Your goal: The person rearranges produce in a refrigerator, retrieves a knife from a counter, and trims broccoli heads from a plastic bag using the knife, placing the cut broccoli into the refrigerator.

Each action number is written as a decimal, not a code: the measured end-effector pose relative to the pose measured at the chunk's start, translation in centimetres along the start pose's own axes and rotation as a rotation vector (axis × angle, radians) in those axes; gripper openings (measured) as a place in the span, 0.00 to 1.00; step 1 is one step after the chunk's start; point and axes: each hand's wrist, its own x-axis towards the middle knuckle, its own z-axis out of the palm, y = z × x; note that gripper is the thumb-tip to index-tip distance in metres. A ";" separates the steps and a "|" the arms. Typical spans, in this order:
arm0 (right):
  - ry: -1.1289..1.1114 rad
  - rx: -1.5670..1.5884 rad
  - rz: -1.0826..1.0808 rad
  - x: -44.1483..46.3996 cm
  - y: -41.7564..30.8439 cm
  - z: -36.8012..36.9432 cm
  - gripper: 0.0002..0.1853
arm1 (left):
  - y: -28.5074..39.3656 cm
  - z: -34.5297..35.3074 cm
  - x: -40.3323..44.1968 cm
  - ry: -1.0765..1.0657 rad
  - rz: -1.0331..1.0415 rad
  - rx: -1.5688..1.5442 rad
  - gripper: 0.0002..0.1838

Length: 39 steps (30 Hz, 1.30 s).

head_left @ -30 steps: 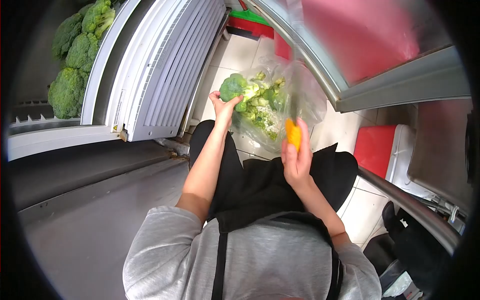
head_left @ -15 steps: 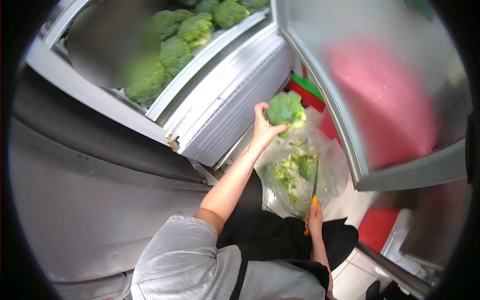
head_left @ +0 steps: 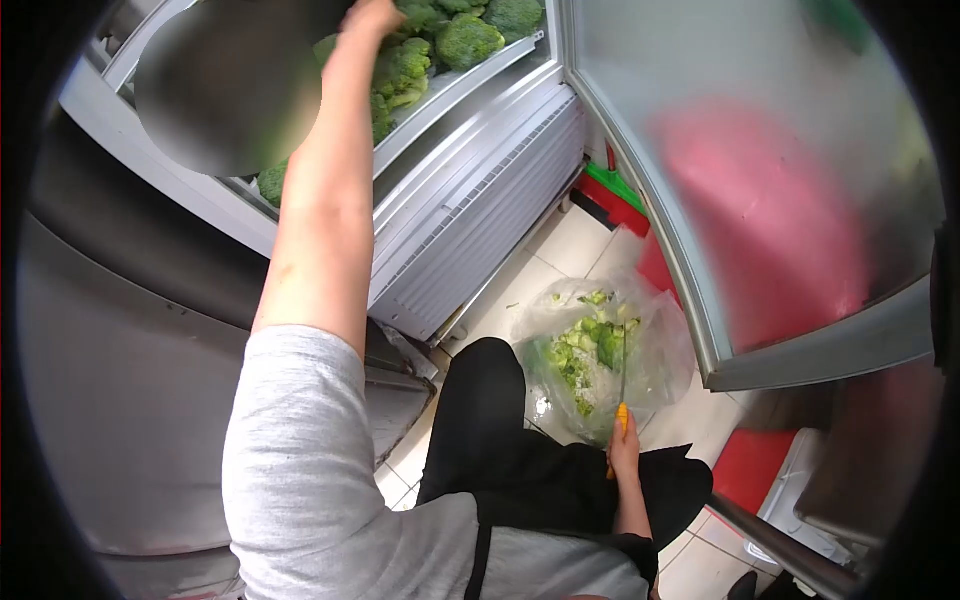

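My left arm stretches up into the open fridge, and my left hand point(head_left: 372, 16) is at the top edge of the view among the broccoli heads point(head_left: 468, 42) on the shelf. Its fingers are mostly cut off or hidden, so I cannot see whether they hold anything. Low beside my knee, my right hand point(head_left: 624, 447) is closed round the orange handle of a knife point(head_left: 625, 372). The blade points away from me, over a clear plastic bag point(head_left: 660, 350) on the floor. Inside the bag lie cut broccoli pieces point(head_left: 575, 360).
A glass fridge door point(head_left: 712, 300) stands open on the right, with something pink blurred behind it. White tiles point(head_left: 565, 240) cover the floor. A red and green container point(head_left: 615, 190) sits beyond the bag. Steel panels point(head_left: 130, 400) line my left side.
My left hand has moved from above the bag, where it held a broccoli head, up and left into the fridge. My right hand and the knife have barely moved.
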 end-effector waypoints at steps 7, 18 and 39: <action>-0.257 0.278 0.291 -0.1 -0.4 0.1 0.18 | 0.5 0.7 -2.3 0.534 0.128 -0.266 0.17; 0.213 0.816 0.308 -2.8 -1.8 -2.7 0.13 | 23.3 29.7 -55.4 -1.072 0.545 -0.531 0.10; -0.032 0.675 0.412 -3.6 -2.2 -2.6 0.19 | 28.5 37.7 -56.3 -0.990 -1.438 -1.462 0.41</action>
